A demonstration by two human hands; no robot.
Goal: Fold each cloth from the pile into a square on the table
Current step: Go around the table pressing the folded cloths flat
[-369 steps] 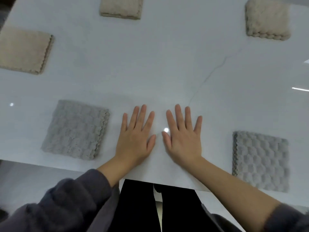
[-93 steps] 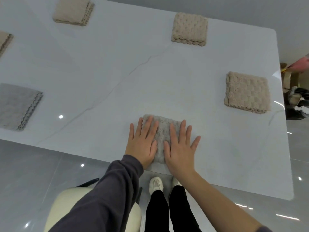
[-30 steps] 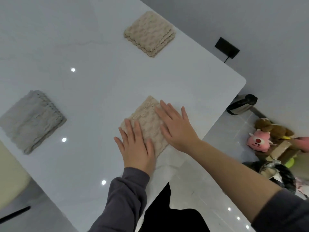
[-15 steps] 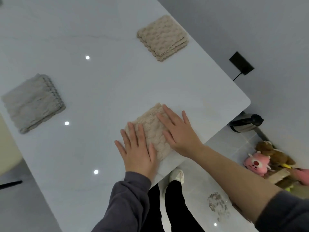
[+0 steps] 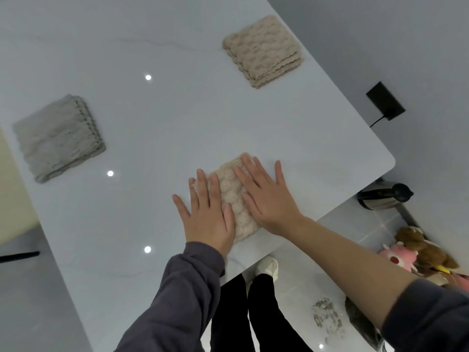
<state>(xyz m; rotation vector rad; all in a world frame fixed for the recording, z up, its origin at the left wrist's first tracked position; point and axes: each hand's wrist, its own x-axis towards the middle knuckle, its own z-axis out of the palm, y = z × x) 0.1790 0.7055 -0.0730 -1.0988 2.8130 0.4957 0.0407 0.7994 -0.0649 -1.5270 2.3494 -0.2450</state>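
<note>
So the white table (image 5: 177,118) has loads of bare top across the middle of the frame. Its near edge runs diagonally just below the hands, with a rounded corner at centre right. Left hand (image 5: 206,217) and right hand (image 5: 266,199) both lie flat, fingers straight and a bit spread, pressing the beige cloth (image 5: 234,199) that sits under and between them, close to that edge. Grey folded cloth (image 5: 59,137) at left and another beige folded cloth (image 5: 264,50) up top, both well apart.
</note>
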